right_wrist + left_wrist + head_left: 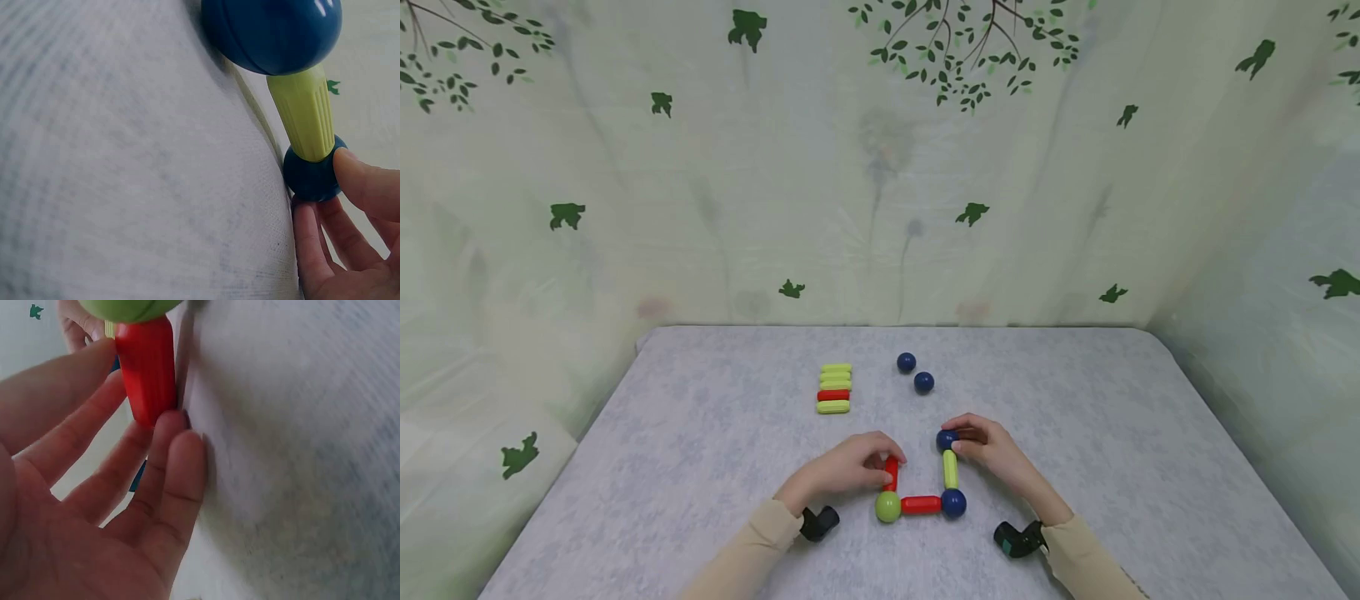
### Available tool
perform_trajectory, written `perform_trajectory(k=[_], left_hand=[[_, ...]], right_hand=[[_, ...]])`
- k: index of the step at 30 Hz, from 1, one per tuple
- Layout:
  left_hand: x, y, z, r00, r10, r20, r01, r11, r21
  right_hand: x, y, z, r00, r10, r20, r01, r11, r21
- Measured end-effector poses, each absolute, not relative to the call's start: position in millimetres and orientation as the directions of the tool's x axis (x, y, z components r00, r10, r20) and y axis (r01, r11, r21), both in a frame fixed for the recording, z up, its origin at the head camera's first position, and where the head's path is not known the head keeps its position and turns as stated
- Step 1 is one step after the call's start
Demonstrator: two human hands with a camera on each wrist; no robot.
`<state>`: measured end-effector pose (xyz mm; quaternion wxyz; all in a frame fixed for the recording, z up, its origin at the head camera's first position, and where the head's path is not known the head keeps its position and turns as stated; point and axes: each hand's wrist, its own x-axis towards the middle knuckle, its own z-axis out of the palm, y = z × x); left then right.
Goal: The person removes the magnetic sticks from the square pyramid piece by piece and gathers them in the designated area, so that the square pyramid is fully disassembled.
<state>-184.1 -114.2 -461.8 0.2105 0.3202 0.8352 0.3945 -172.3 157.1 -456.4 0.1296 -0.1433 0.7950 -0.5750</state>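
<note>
Rods and balls joined in a U shape lie on the table. At its left corner is a green ball (887,507), with a red rod (147,372) pointing away from it. My left hand (853,462) holds that rod between thumb and fingers. A second red rod (921,505) links the green ball to a blue ball (953,503) at the right corner. From there a yellow-green rod (951,470) runs to another blue ball (312,178) at the far end. My right hand (988,450) pinches this far ball between thumb and fingers.
Farther back on the grey table (715,450) lie two loose blue balls (915,372). Left of them, several yellow-green rods (833,407) and one red rod (833,395) form a stacked row. A leaf-patterned curtain (820,167) stands behind the table.
</note>
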Motion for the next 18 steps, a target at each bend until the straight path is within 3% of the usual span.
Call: perform_trajectory(k=[6,10,18], left_hand=[[-182.3,-112.0,-462.1,-0.736,0.673,-0.081,0.313,0.444,0.84],[-184.8,-114.4,-461.3,-0.723,0.686,-0.089,0.275,0.403,0.873],[-184.2,-117.5,-462.7,-0.753,0.654,0.075,0.429,0.4,0.81]], right_hand=[[-172.0,157.4,-456.8,-0.922,-0.385,-0.028,-0.091,0.288,-0.953],[-172.1,157.9,-457.3,-0.921,-0.388,-0.025,-0.093,0.282,-0.955],[-171.7,159.1,-456.3,-0.921,-0.389,-0.03,-0.084,0.274,-0.958]])
